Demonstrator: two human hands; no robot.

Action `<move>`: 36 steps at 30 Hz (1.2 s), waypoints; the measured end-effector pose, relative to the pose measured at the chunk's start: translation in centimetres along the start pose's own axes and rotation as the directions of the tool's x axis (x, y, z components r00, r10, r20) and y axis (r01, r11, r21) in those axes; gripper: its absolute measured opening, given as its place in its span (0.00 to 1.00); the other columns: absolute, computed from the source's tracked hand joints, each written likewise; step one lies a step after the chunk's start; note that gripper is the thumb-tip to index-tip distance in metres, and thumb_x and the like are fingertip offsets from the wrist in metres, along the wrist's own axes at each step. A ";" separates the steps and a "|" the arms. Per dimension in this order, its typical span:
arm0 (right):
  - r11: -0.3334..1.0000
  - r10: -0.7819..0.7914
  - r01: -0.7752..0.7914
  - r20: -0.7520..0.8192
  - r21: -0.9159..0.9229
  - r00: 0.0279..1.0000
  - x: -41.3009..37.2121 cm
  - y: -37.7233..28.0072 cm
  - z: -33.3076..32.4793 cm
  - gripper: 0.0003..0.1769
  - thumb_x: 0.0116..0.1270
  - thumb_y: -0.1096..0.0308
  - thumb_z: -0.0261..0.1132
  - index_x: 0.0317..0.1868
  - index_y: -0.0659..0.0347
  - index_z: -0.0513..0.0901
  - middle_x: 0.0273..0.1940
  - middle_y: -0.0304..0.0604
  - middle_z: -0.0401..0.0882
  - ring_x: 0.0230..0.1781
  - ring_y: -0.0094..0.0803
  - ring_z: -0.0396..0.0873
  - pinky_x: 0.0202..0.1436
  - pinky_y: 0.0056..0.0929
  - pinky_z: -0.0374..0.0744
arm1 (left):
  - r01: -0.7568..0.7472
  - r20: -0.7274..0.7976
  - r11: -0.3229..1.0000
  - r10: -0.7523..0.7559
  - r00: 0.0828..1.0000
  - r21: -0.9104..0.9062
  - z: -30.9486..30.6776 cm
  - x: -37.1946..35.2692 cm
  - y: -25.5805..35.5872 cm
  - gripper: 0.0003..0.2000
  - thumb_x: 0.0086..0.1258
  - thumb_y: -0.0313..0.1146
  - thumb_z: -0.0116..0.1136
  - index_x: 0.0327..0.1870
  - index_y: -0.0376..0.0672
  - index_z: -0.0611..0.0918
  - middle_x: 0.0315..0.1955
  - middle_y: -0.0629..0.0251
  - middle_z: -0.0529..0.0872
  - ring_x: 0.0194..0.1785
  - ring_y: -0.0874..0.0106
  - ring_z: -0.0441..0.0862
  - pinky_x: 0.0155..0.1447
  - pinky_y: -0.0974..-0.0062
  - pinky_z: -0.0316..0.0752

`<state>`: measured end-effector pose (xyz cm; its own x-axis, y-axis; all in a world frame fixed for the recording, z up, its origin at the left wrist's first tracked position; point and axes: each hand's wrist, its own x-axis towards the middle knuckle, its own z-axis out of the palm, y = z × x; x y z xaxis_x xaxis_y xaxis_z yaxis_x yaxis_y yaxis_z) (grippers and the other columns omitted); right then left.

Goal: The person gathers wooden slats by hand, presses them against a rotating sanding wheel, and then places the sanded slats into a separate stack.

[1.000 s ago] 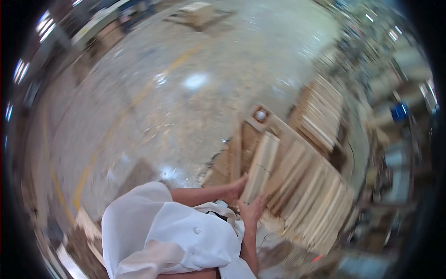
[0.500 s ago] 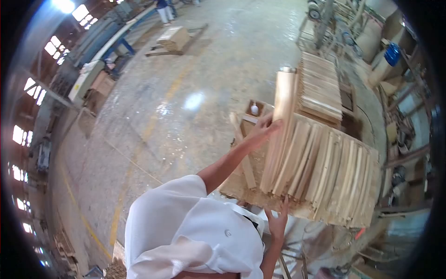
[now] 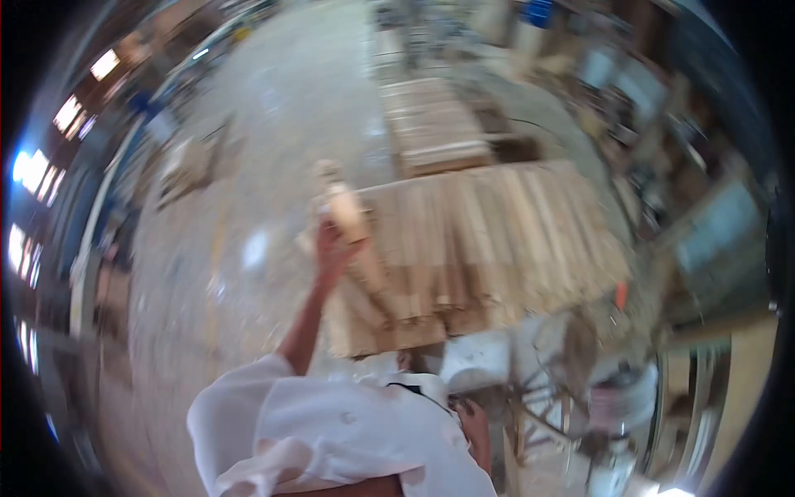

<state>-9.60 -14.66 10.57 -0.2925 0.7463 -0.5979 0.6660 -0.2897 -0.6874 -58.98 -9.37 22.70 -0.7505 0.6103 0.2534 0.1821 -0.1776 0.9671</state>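
Observation:
The frame is blurred by motion. My left hand [image 3: 335,244] reaches forward and grips a light wooden piece [image 3: 345,211] at the left end of a worktable. Beside it, many long wooden strips [image 3: 497,232] lie side by side across the table. One narrow strip [image 3: 371,269] lies slanted just below the held piece. My right hand [image 3: 474,422] is low and close to my white shirt, off the strips; its fingers are smeared, and whether it holds anything is not visible.
Behind the table stands another stack of wooden strips [image 3: 435,124]. A blurred wood pile [image 3: 186,166] sits on the floor at the left. Below the table's right part are metal framework [image 3: 538,410] and a round container [image 3: 621,402]. A blue object [image 3: 537,12] is at the top.
The view has turned right, shifting the table leftward. My left hand now holds a wooden piece at the table's left end. My right hand has left the strips' near edge and drawn back toward my body.

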 end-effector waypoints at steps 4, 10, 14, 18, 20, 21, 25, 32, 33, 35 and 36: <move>0.947 -0.319 0.309 -0.144 -0.089 0.937 1.8 -6.9 -1.3 0.52 0.56 0.49 0.76 0.73 0.67 0.63 0.69 0.60 0.68 0.71 0.47 0.68 0.72 0.38 0.67 | -0.079 0.282 0.996 0.090 0.955 -0.047 6.8 -1.3 6.2 0.31 0.52 0.28 0.78 0.58 0.44 0.73 0.49 0.67 0.82 0.55 0.72 0.81 0.60 0.69 0.77; 0.791 -0.362 0.510 -0.416 0.336 0.835 -0.7 -10.7 -4.1 0.54 0.52 0.59 0.80 0.74 0.67 0.61 0.69 0.60 0.68 0.69 0.49 0.70 0.72 0.39 0.68 | 0.215 0.650 0.960 -0.049 0.759 -0.178 24.0 -13.2 12.2 0.32 0.55 0.25 0.74 0.61 0.40 0.70 0.48 0.65 0.80 0.50 0.74 0.81 0.55 0.73 0.77; 0.878 -0.065 0.344 -0.631 0.331 0.773 -4.9 -3.1 -8.5 0.43 0.52 0.58 0.78 0.67 0.66 0.73 0.50 0.54 0.85 0.51 0.43 0.84 0.60 0.37 0.79 | 0.271 0.793 0.960 -0.107 0.600 -0.076 34.7 -21.9 13.3 0.27 0.54 0.31 0.77 0.51 0.36 0.73 0.40 0.66 0.79 0.43 0.76 0.79 0.47 0.76 0.76; 0.853 0.083 0.313 -0.702 0.417 0.708 -8.0 4.2 -10.3 0.41 0.50 0.54 0.77 0.63 0.66 0.76 0.46 0.51 0.86 0.47 0.39 0.85 0.54 0.36 0.80 | 0.239 0.891 0.962 -0.221 0.397 0.132 43.3 -30.2 12.1 0.30 0.51 0.46 0.78 0.47 0.34 0.77 0.37 0.63 0.82 0.40 0.73 0.81 0.45 0.73 0.76; 0.759 0.133 0.373 -0.688 0.533 0.713 -9.0 5.8 -10.9 0.38 0.51 0.56 0.77 0.60 0.66 0.77 0.43 0.48 0.86 0.44 0.32 0.83 0.53 0.33 0.80 | 0.246 0.936 0.955 -0.228 0.266 0.163 46.6 -33.9 10.7 0.32 0.50 0.49 0.78 0.47 0.33 0.77 0.38 0.61 0.83 0.41 0.71 0.83 0.46 0.72 0.77; 0.700 0.171 0.425 -0.713 0.574 0.680 -9.2 6.9 -10.8 0.34 0.52 0.57 0.77 0.56 0.68 0.79 0.41 0.46 0.85 0.42 0.28 0.80 0.51 0.31 0.79 | 0.195 0.931 0.958 -0.256 0.262 0.208 47.8 -35.6 10.5 0.33 0.49 0.49 0.79 0.47 0.33 0.77 0.38 0.61 0.83 0.40 0.71 0.83 0.47 0.72 0.77; 0.569 0.242 0.513 -0.728 0.642 0.642 -8.8 10.5 -10.8 0.30 0.53 0.58 0.76 0.52 0.70 0.80 0.41 0.45 0.84 0.40 0.27 0.80 0.46 0.30 0.79 | 0.057 0.937 0.959 -0.285 0.205 0.279 51.5 -40.7 9.7 0.35 0.47 0.52 0.79 0.49 0.34 0.78 0.42 0.60 0.83 0.43 0.69 0.84 0.48 0.71 0.78; 0.290 0.340 0.441 -0.522 0.849 0.782 -8.7 10.5 -13.7 0.24 0.59 0.61 0.70 0.51 0.69 0.83 0.40 0.46 0.85 0.36 0.30 0.83 0.41 0.32 0.83 | -0.325 0.973 0.940 -0.027 0.228 0.102 54.5 -44.9 7.3 0.44 0.50 0.50 0.74 0.69 0.40 0.70 0.58 0.45 0.79 0.63 0.53 0.76 0.67 0.56 0.68; 0.209 0.342 0.404 -0.454 0.891 0.823 -9.3 10.1 -14.7 0.24 0.60 0.60 0.69 0.52 0.69 0.82 0.40 0.46 0.85 0.36 0.31 0.84 0.39 0.33 0.84 | -0.424 0.987 0.904 0.008 0.160 0.061 54.8 -44.6 6.9 0.44 0.51 0.50 0.73 0.71 0.41 0.69 0.63 0.43 0.73 0.69 0.50 0.68 0.71 0.54 0.63; 0.113 0.316 0.399 -0.413 0.910 0.854 -7.8 10.7 -15.6 0.27 0.62 0.57 0.68 0.56 0.67 0.81 0.40 0.47 0.85 0.36 0.34 0.86 0.37 0.35 0.85 | -0.569 0.989 0.815 0.148 0.025 -0.108 55.8 -45.4 5.6 0.44 0.53 0.49 0.70 0.73 0.42 0.66 0.73 0.40 0.59 0.76 0.45 0.55 0.76 0.53 0.56; 0.056 0.263 0.446 -0.444 0.893 0.856 -7.7 10.7 -16.3 0.28 0.62 0.54 0.68 0.56 0.67 0.80 0.41 0.47 0.85 0.37 0.36 0.86 0.38 0.37 0.86 | -0.618 0.968 0.757 0.251 -0.022 -0.211 57.0 -45.8 4.0 0.44 0.54 0.48 0.68 0.74 0.42 0.65 0.76 0.40 0.51 0.78 0.42 0.50 0.78 0.54 0.54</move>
<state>10.99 -13.72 14.50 0.2299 0.8290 -0.5098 -0.7064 -0.2182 -0.6733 12.32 6.01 16.19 0.6770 0.6891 0.2587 0.4682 -0.6743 0.5710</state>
